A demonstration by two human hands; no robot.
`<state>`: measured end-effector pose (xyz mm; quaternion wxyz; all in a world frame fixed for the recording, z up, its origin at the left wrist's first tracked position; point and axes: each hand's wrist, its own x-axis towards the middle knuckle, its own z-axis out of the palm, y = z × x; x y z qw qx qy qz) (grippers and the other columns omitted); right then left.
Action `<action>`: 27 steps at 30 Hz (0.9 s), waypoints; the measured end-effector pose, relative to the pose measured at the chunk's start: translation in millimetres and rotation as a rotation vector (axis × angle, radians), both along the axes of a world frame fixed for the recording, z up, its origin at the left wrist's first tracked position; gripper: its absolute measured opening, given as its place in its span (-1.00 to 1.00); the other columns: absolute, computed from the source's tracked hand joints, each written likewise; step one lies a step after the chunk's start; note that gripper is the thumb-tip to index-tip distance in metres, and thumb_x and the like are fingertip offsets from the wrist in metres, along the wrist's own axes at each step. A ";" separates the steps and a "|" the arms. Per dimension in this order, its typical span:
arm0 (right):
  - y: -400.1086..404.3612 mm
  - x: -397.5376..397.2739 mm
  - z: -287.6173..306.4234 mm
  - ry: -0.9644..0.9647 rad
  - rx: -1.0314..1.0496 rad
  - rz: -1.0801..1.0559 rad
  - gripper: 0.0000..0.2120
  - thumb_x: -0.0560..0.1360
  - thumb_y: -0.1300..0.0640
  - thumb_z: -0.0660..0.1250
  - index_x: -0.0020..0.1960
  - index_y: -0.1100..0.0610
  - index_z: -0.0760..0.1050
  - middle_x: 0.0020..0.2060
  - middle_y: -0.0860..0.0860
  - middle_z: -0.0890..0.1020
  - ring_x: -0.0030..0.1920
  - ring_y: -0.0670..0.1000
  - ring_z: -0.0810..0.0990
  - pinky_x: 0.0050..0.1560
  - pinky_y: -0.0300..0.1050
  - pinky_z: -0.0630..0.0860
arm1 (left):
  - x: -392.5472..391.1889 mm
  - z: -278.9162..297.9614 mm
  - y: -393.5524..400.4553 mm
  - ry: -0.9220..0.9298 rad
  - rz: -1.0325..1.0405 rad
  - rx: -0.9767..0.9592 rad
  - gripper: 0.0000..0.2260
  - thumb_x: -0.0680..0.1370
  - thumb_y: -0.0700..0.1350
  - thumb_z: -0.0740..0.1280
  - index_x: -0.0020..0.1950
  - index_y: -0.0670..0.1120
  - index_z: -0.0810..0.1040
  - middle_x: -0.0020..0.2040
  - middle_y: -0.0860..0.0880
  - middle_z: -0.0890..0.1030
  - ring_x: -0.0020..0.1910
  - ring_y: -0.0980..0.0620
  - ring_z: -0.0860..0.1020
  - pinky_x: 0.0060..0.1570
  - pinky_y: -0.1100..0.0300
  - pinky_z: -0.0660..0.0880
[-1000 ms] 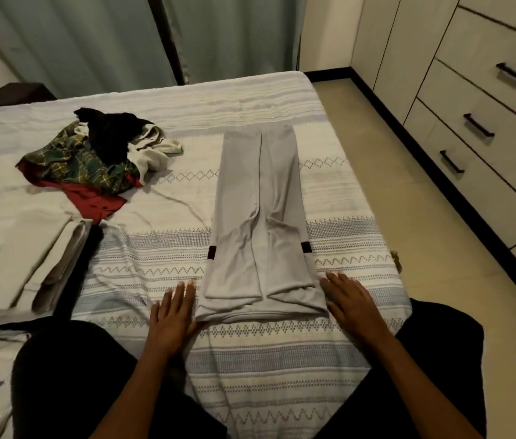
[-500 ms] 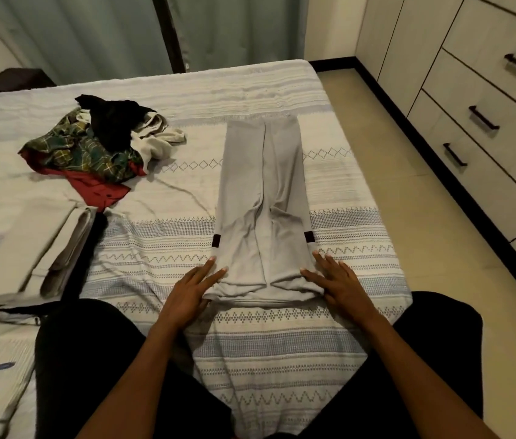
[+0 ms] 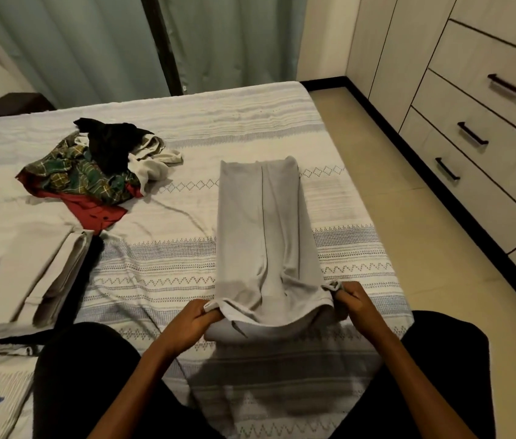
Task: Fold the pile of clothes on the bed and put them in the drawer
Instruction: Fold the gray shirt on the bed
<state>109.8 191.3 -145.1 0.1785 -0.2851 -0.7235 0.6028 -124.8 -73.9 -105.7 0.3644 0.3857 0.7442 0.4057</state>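
A grey garment [image 3: 263,229], folded into a long narrow strip, lies on the striped bedspread [image 3: 155,280] and runs away from me. My left hand [image 3: 193,321] pinches its near left corner and my right hand [image 3: 353,301] pinches its near right corner. The near end is lifted off the bed and casts a shadow below. A pile of unfolded clothes [image 3: 92,172], plaid green, red, black and white, lies at the far left. A stack of folded beige clothes [image 3: 28,274] sits at the left.
Closed drawers [image 3: 478,160] with black handles line the wall on the right, across a strip of tiled floor [image 3: 424,248]. Curtains [image 3: 92,42] hang behind the bed. My knees in dark trousers rest on the bed's near edge.
Both hands went from lying flat beside the grey garment's near end to pinching its corners and lifting that end off the bed.
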 end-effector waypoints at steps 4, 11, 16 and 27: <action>20.3 -44.5 6.4 -0.182 -0.110 -0.190 -0.73 0.56 0.00 0.33 -0.17 0.18 0.61 -0.31 0.13 0.60 -0.26 0.03 0.51 -0.24 -0.09 0.33 | -19.6 -25.3 35.7 -0.195 0.399 -0.055 -0.77 0.62 0.05 0.33 0.06 -0.06 0.68 -0.03 -0.07 0.72 -0.06 -0.02 0.68 -0.05 0.07 0.58; 36.2 -69.4 -9.9 -0.425 -0.149 -0.217 -0.72 0.53 0.20 0.29 0.19 0.02 0.60 -0.05 0.06 0.63 -0.09 0.06 0.59 -0.26 -0.18 0.39 | -28.1 -59.3 72.6 -0.118 0.662 -0.191 -0.83 0.64 -0.07 0.23 0.09 -0.10 0.58 0.06 -0.09 0.60 0.00 -0.06 0.55 -0.02 0.11 0.46; 34.9 -73.8 -19.1 -0.395 -0.131 -0.267 -0.75 0.59 0.11 0.27 0.20 0.06 0.63 0.01 0.11 0.68 -0.01 0.09 0.61 -0.08 -0.11 0.46 | -31.8 -75.6 79.7 -0.009 0.729 -0.193 -0.74 0.64 0.02 0.24 0.11 -0.15 0.56 0.08 -0.15 0.62 0.05 -0.17 0.57 0.01 0.04 0.47; 105.8 -160.8 10.0 -0.272 -0.120 -0.269 -0.80 0.60 0.14 0.30 -0.05 0.25 0.63 -0.15 0.13 0.67 -0.16 0.07 0.59 -0.26 -0.15 0.40 | -99.3 -36.8 161.7 -0.024 0.850 0.101 -0.75 0.63 0.08 0.28 0.00 -0.05 0.66 -0.06 -0.01 0.68 -0.02 -0.03 0.60 0.01 0.09 0.51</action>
